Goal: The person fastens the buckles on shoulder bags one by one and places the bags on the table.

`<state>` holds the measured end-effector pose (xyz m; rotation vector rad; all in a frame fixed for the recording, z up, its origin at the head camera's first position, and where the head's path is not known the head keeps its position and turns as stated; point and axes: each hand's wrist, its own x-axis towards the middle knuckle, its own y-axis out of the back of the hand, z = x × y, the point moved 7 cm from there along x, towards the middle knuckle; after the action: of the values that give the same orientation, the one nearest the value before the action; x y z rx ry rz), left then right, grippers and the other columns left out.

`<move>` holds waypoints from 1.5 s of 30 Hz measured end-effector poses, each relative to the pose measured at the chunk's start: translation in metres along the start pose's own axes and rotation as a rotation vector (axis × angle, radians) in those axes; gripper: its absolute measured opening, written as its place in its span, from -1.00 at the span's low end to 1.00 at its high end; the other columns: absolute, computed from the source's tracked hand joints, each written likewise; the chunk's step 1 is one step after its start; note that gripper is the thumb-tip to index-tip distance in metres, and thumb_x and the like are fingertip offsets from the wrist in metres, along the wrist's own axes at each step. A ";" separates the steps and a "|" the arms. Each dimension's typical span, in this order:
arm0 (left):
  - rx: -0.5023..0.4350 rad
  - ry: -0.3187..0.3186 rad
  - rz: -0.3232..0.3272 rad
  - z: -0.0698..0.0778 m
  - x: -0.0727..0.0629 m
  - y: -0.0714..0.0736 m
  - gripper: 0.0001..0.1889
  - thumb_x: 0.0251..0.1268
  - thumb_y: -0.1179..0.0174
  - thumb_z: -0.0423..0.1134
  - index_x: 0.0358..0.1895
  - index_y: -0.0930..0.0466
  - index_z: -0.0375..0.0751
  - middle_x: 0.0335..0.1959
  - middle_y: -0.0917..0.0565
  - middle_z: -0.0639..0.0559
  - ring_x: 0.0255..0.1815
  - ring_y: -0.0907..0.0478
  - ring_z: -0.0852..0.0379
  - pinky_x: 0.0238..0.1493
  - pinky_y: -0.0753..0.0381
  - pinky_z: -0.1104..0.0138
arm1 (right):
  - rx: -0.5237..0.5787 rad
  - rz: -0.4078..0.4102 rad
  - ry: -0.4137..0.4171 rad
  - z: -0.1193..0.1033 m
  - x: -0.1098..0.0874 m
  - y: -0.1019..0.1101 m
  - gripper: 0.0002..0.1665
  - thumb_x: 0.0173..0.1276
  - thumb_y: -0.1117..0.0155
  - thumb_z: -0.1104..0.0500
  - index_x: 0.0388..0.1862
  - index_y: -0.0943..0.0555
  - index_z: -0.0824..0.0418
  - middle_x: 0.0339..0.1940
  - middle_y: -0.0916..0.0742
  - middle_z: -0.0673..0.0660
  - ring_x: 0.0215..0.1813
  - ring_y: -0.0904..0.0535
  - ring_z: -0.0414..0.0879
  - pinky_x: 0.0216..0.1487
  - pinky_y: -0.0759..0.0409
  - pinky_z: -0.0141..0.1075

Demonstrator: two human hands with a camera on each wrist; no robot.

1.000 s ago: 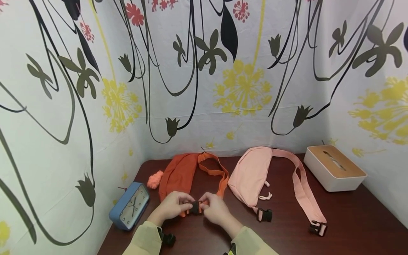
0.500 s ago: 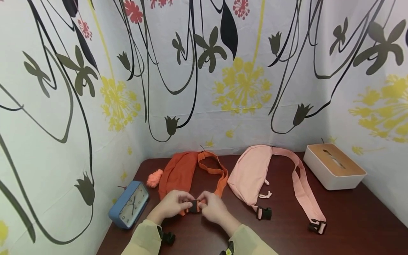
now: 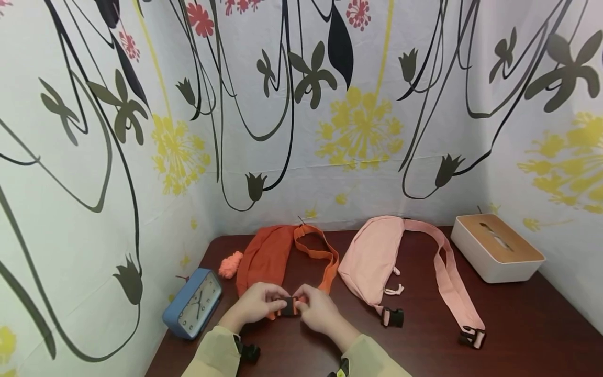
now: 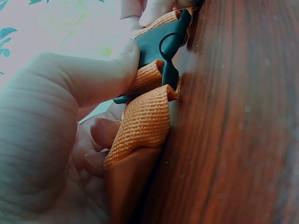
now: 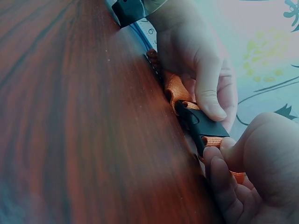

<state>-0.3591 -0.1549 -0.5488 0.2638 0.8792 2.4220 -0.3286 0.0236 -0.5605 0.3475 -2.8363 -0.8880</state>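
Left hand (image 3: 256, 303): thumb and fingers pinch the black plastic buckle (image 3: 289, 307) at its left end, thumb laid over its flat face.
Right hand (image 3: 320, 311): close by, thumb and fingertip nipping the ribbed orange webbing (image 5: 214, 142) right where it meets the buckle's other end.
Black buckle: here's the key line! It sits between the two hands, just over the dark red-brown wooden table (image 3: 424, 356), long axis running side to side from one hand to the other. Neither hand is nearer; each has its own end. The halves look joined, though whether they're fully latched I can't tell.
Rust-orange fabric waist bag (image 3: 266, 256): lying just beyond the left hand, its near end narrowing toward that grip.
Pale pink fabric waist bag (image 3: 372, 256): off to the right, apart from both hands.
Blue-cased rectangular clock (image 3: 193, 303): standing left of the left hand, untouched.
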 end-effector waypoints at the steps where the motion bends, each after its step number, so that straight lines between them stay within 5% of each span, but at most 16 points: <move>1: 0.003 -0.002 -0.001 0.001 0.000 0.000 -0.85 0.54 -0.42 -0.12 0.03 -0.86 0.05 -0.30 -0.78 0.13 -0.38 -0.63 0.27 -0.28 -0.62 0.34 | 0.000 0.001 0.005 0.000 0.000 0.000 -0.96 0.60 -0.39 0.15 -0.04 -0.72 0.05 -0.41 -0.68 -0.11 -0.47 -0.63 -0.25 -0.32 -0.53 -0.31; 15: 0.016 0.008 0.014 -0.005 0.000 -0.003 -0.84 0.57 -0.38 0.03 0.01 -0.84 0.14 -0.31 -0.77 0.20 -0.43 -0.63 0.27 -0.32 -0.63 0.34 | 0.041 0.019 0.115 -0.001 -0.002 0.003 -0.87 0.59 -0.36 0.24 0.03 -0.73 0.08 -0.44 -0.68 -0.11 -0.53 -0.66 -0.29 -0.37 -0.59 -0.32; 20: 0.017 0.007 0.019 -0.003 0.000 -0.004 -0.83 0.59 -0.35 0.07 0.03 -0.83 0.18 -0.27 -0.79 0.22 -0.41 -0.63 0.25 -0.31 -0.62 0.32 | 0.104 -0.003 0.117 -0.005 -0.004 0.005 -0.78 0.57 -0.40 0.26 0.11 -0.75 0.07 -0.29 -0.77 -0.02 -0.52 -0.66 -0.28 -0.37 -0.63 -0.35; 26: 0.090 -0.023 0.084 0.006 0.002 -0.001 -0.80 0.61 -0.32 0.13 0.03 -0.83 0.22 -0.18 -0.82 0.27 -0.31 -0.64 0.34 -0.20 -0.64 0.37 | 0.132 -0.008 0.176 -0.016 -0.008 0.017 -0.83 0.63 -0.38 0.15 0.12 -0.76 0.07 -0.33 -0.79 0.04 -0.47 -0.66 -0.30 -0.37 -0.65 -0.35; 36: 0.267 -0.143 0.255 0.057 0.006 -0.013 -0.80 0.67 -0.27 0.05 0.13 -0.82 0.20 0.02 -0.80 0.32 0.03 -0.70 0.32 0.10 -0.73 0.22 | 0.097 -0.001 0.319 -0.027 -0.029 0.079 -0.81 0.65 -0.38 0.07 0.10 -0.78 0.08 -0.19 -0.85 0.21 -0.39 -0.62 -0.36 -0.34 -0.63 -0.37; 41: 0.324 -0.301 0.232 0.094 0.011 -0.042 -0.77 0.64 -0.31 -0.06 0.20 -0.81 0.11 0.00 -0.80 0.25 -0.03 -0.65 0.30 0.04 -0.68 0.33 | -0.009 0.081 0.373 -0.017 -0.045 0.125 -0.83 0.62 -0.41 0.09 0.09 -0.80 0.05 -0.14 -0.87 0.02 -0.28 -0.62 -0.38 -0.22 -0.62 -0.38; 45: 0.361 -0.440 0.188 0.121 0.015 -0.070 -0.72 0.64 -0.31 -0.05 0.27 -0.76 0.10 0.04 -0.82 0.15 -0.01 -0.67 0.24 0.06 -0.67 0.39 | -0.003 0.049 0.280 0.007 -0.055 0.157 -0.81 0.63 -0.41 0.06 0.11 -0.77 0.07 -0.33 -0.83 0.07 -0.51 -0.65 -0.29 -0.50 -0.67 -0.31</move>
<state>-0.2987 -0.0378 -0.5008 1.0107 1.1120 2.2162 -0.3044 0.1673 -0.4795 0.3679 -2.5756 -0.7671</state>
